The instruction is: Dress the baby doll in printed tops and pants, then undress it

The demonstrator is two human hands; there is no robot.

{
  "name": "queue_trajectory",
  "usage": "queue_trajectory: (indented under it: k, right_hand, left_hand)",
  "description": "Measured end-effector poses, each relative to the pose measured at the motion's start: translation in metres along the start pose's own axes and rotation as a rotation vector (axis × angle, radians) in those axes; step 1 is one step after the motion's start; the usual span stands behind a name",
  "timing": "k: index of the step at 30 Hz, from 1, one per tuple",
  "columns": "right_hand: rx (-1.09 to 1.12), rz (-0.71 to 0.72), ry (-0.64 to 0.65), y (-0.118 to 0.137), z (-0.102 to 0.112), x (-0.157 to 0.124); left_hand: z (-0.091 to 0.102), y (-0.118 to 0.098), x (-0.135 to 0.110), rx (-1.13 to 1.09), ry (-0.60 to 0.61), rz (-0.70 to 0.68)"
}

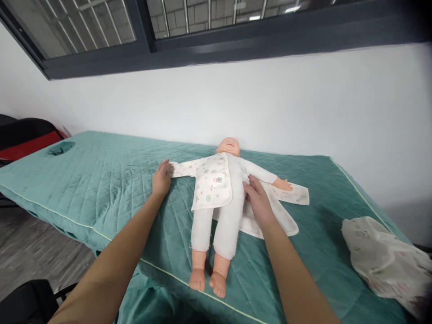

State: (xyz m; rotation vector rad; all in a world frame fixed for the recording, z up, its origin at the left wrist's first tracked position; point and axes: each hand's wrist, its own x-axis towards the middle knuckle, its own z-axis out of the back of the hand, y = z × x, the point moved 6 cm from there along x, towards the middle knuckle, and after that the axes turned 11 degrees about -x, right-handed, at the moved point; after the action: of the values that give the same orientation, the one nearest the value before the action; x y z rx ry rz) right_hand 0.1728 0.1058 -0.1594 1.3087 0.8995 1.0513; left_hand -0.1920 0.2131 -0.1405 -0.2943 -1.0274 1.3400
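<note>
The left hand meets the cuff of a patterned jacket; the right hand curls against the side of a doll. Whether either grip pinches anything, I cannot tell. The doll lies face-up on the green bed, 1 arm sleeved. Best steady the cuff lightly and keep the loose half unbunched.

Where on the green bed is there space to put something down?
The biggest bare patch of the bed lies between the hole and the left hand. A smaller one is between the shirt's loose side and the white bundle. It's crowded around the doll, with the shirt and right hand there.
</note>
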Motion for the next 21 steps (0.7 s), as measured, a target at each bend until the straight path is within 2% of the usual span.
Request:
queue_trajectory:
  k: [4, 9, 13, 17, 19, 21]
  right_hand:
    - [-0.050, -0.043, -0.046, 0.004, 0.002, -0.005]
    - [-0.213, 0.032, -0.059, 0.019, 0.010, -0.011]
    - [-0.341, 0.023, -0.123, 0.027, 0.038, 0.004]
    - [-0.484, 0.045, -0.316, 0.032, 0.089, 0.032]
    - [-0.516, 0.053, -0.437, 0.027, 0.117, 0.042]
    - [-0.494, 0.034, -0.485, 0.014, 0.135, 0.049]
  left_hand:
    - [-0.001, 0.003, -0.001, 0.056, 0.007, 0.039]
    - [-0.002, 0.002, -0.003, 0.130, 0.026, 0.076]
    - [-0.001, -0.012, -0.007, 0.149, 0.090, -0.028]
    - [-0.013, -0.048, -0.008, 0.131, 0.197, -0.191]
    - [-0.022, -0.082, -0.007, 0.111, 0.165, -0.278]
    - [-0.036, -0.128, -0.006, 0.063, 0.138, -0.402]
